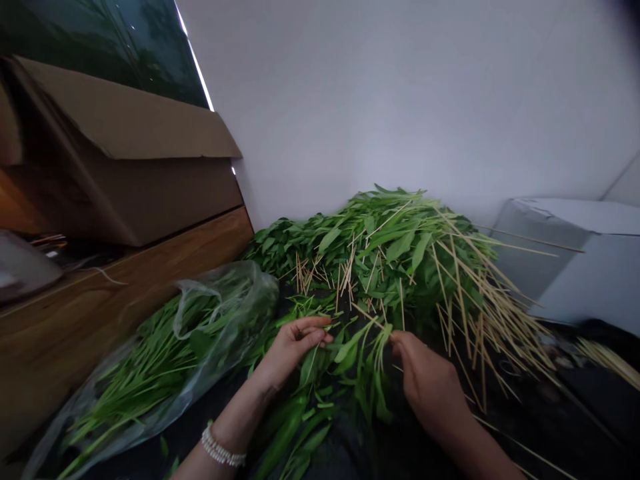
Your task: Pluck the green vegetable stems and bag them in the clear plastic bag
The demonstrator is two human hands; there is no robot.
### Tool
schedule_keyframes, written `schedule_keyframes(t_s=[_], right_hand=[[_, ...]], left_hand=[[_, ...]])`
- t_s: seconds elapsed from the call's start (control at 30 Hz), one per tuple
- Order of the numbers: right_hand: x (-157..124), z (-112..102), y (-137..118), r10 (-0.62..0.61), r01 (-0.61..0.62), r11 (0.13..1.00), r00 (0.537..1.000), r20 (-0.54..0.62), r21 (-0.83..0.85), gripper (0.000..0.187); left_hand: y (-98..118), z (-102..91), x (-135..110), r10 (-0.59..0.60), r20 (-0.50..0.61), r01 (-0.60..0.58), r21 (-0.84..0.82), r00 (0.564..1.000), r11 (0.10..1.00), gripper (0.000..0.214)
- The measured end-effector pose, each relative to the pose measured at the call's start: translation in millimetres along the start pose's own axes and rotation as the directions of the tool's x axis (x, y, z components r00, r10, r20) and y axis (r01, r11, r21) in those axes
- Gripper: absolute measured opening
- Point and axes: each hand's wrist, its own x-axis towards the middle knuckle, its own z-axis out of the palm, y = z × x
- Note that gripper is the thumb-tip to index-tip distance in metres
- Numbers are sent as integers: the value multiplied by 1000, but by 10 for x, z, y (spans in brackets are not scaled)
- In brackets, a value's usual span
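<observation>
My right hand (425,373) is closed in a pinch on a thin wooden skewer (369,315), close to a bunch of long green leaves (367,373) that hangs from it. The skewer's bare end slants up and left, away from the fingers. To its left, my left hand (300,343) has thumb and fingers closed together on a green leaf, partly hidden by the fingers. Loose leaves (295,427) lie below both hands on a dark surface. Beyond them is a large heap of leaves (380,233) with many skewers (500,307) sticking out, mostly toward the right.
At left lies a clear plastic bag (225,300) full of leafy stems. A cardboard box (150,187) stands on a wooden ledge (165,273) behind it. A white box-like object (595,260) is at right, and a pale wall (400,100) rises behind the heap.
</observation>
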Motion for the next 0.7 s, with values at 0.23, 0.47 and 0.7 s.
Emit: schedule_keyframes(t_s=[0.23, 0.47, 0.7], right_hand=[[-62, 100, -115, -77, 80, 997, 978, 193, -11, 33], [-84, 126, -116, -59, 79, 995, 956, 289, -59, 38], [-105, 149, -127, -67, 90, 994, 954, 292, -67, 42]], left_hand=[[-7, 25, 1, -19, -32, 13, -157, 999, 987, 21], [1, 46, 17, -1, -78, -12, -157, 997, 987, 18], [-15, 50, 13, 18, -100, -30, -118, 995, 993, 18]])
